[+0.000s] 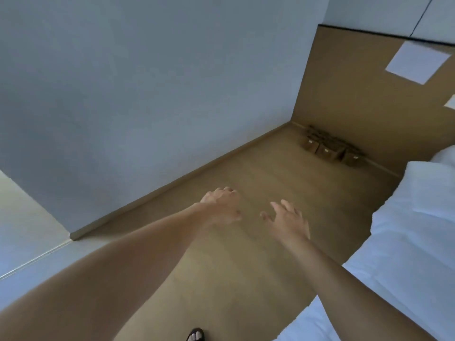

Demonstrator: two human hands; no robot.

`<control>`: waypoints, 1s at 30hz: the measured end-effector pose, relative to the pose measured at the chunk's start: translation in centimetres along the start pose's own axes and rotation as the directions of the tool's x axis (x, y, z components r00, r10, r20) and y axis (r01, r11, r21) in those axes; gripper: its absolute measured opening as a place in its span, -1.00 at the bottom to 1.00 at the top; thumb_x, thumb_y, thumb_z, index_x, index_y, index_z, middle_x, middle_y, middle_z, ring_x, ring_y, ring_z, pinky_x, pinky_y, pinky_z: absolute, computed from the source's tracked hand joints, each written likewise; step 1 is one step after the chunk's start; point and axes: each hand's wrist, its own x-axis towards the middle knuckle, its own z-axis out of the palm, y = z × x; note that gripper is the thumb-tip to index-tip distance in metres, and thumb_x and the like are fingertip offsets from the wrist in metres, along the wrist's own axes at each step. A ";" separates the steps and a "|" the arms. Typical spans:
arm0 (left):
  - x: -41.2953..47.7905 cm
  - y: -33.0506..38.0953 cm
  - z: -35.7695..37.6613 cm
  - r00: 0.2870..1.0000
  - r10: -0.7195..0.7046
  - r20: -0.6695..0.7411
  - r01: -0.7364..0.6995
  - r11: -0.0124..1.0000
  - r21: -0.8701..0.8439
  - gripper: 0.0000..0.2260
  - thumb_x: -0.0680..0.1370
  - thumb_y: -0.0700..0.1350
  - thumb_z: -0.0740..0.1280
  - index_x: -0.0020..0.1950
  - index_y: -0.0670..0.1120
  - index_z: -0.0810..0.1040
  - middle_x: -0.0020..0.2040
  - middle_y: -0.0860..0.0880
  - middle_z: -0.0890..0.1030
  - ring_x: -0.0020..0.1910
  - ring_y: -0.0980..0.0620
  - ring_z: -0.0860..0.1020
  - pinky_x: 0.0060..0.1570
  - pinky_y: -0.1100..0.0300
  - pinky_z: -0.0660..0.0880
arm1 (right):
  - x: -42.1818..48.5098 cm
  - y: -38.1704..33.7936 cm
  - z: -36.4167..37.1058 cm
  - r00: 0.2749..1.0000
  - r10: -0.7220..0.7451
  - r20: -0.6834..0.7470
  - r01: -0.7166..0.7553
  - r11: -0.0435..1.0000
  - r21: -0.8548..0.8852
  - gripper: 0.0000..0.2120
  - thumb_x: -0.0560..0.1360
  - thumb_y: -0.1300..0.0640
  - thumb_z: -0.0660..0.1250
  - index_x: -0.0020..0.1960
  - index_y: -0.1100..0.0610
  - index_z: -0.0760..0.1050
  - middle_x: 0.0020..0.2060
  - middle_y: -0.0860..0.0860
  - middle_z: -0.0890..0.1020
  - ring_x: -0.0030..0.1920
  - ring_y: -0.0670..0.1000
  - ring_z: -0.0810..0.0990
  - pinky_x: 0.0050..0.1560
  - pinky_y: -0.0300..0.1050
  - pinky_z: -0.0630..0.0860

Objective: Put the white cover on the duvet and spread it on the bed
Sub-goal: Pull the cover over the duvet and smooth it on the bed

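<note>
Writing: small white tags are seen on the brown boxes [327, 150] set against the foot of the wooden wall panel [344, 82]; their print is too small to be read. On the white sheet [418, 62] fixed to the panel, no print can be made out.
Edges and room: the wooden floor [246, 279] is bounded on the left by the pale wall [147, 82] and its skirting, at the far end by the panel, and on the right by the bed's edge. An open strip of floor is left between wall and bed.
Task's thing: white bedding [406, 230] is seen lying on the bed at the right; cover and duvet cannot be told apart.
Left hand [222, 205]: held over the floor, fingers loosely bent, nothing held.
Right hand [288, 221]: held just beside it, fingers spread, nothing held or touched.
Foot: a sandalled foot [195, 335] is planted at the lower edge.
</note>
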 end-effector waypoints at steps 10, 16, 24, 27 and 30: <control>23.1 6.2 -5.7 0.955 0.272 0.121 -0.287 0.949 0.131 -0.57 0.58 0.10 0.29 0.38 -0.06 0.40 0.34 -0.11 0.46 0.33 -0.14 0.43 0.23 -0.02 0.43 | 15.2 6.8 -6.0 0.950 0.297 -0.101 -0.281 0.948 0.147 -0.46 0.61 -0.22 0.06 0.54 -0.06 0.24 0.56 0.00 0.19 0.56 0.10 0.09 0.48 0.14 0.17; 37.0 14.5 -8.3 0.927 0.358 0.114 -0.372 0.917 0.143 -0.45 0.58 0.11 0.30 0.53 -0.01 0.28 0.47 -0.07 0.38 0.40 -0.13 0.40 0.34 -0.07 0.40 | 25.3 15.3 -10.6 0.924 0.365 -0.112 -0.340 0.920 0.193 -0.44 0.61 -0.21 0.02 0.56 -0.04 0.20 0.57 0.02 0.16 0.57 0.10 0.06 0.48 0.17 0.16; 52.5 27.0 -12.6 0.851 0.511 0.123 -0.522 0.848 0.093 -0.39 0.56 0.11 0.36 0.55 0.00 0.25 0.51 -0.01 0.35 0.43 -0.08 0.39 0.37 -0.07 0.40 | 35.7 27.4 -19.8 0.849 0.499 -0.174 -0.457 0.858 0.235 -0.44 0.62 -0.25 0.04 0.56 -0.05 0.20 0.57 0.00 0.17 0.58 0.09 0.05 0.52 0.19 0.13; 59.1 30.8 -13.8 0.810 0.573 0.125 -0.584 0.807 0.084 -0.40 0.56 0.12 0.35 0.55 0.01 0.26 0.51 0.00 0.34 0.43 -0.07 0.39 0.37 -0.07 0.39 | 40.4 31.3 -21.5 0.815 0.554 -0.171 -0.509 0.824 0.249 -0.44 0.62 -0.26 0.03 0.55 -0.07 0.20 0.57 -0.01 0.16 0.58 0.09 0.05 0.52 0.21 0.12; 66.2 34.5 -14.6 0.762 0.631 0.146 -0.644 0.762 0.066 -0.39 0.56 0.12 0.34 0.56 0.00 0.25 0.51 0.00 0.33 0.43 -0.08 0.38 0.35 -0.07 0.40 | 45.7 35.0 -23.0 0.771 0.612 -0.177 -0.566 0.785 0.252 -0.44 0.62 -0.26 0.03 0.54 -0.06 0.22 0.56 -0.01 0.17 0.57 0.09 0.06 0.50 0.18 0.13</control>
